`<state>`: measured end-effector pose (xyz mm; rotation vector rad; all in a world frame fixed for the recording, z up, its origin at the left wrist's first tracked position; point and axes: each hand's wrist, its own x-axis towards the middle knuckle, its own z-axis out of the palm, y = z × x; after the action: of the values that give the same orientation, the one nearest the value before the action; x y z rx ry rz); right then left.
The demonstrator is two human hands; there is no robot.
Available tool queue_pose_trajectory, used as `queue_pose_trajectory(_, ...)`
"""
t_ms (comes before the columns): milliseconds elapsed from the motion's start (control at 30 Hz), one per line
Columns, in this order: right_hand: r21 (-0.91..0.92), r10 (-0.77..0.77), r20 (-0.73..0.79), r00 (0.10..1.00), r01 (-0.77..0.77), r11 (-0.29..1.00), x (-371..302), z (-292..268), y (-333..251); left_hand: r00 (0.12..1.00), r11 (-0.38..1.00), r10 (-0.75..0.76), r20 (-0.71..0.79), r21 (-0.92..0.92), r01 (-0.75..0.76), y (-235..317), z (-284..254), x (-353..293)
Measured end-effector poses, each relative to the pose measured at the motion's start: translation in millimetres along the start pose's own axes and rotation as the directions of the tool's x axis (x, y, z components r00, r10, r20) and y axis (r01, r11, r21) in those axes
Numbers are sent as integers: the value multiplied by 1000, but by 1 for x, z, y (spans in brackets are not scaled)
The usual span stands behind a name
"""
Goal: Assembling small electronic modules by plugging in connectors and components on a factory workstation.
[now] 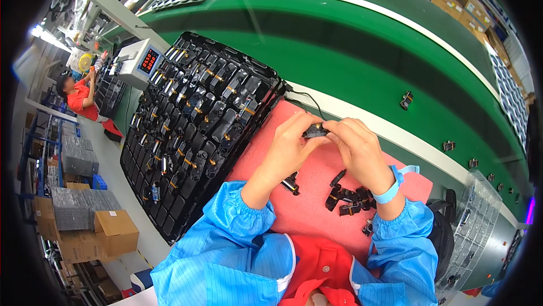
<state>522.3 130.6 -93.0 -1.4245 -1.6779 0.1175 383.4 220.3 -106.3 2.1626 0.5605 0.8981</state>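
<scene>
A small black electronic part is pinched between my two hands above a pink foam mat. My left hand closes on its left end, and the fingers of my right hand grip its right end. On the mat below my right wrist lies a loose pile of similar black parts. Another black part rests near my left wrist. My hands hide much of the held part, so its exact kind does not show. A blue band circles my right wrist.
Left of the mat stands a black tray with many black parts, beside a white meter with a red display. Beyond runs a green conveyor belt carrying scattered parts. Clear plastic trays are at right; a co-worker is far left.
</scene>
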Motion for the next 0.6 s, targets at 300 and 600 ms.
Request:
queue_pose_trajectory(300,-3,96,-72,993,-96,995,2,-2,-1,972,992,-122,-200,-69,110,-11,4,0)
queue_pose_trajectory(600,150,153,-50,987,-144,978,-1,9,-3,956,730,-274,-103,-670,137,0,21,0)
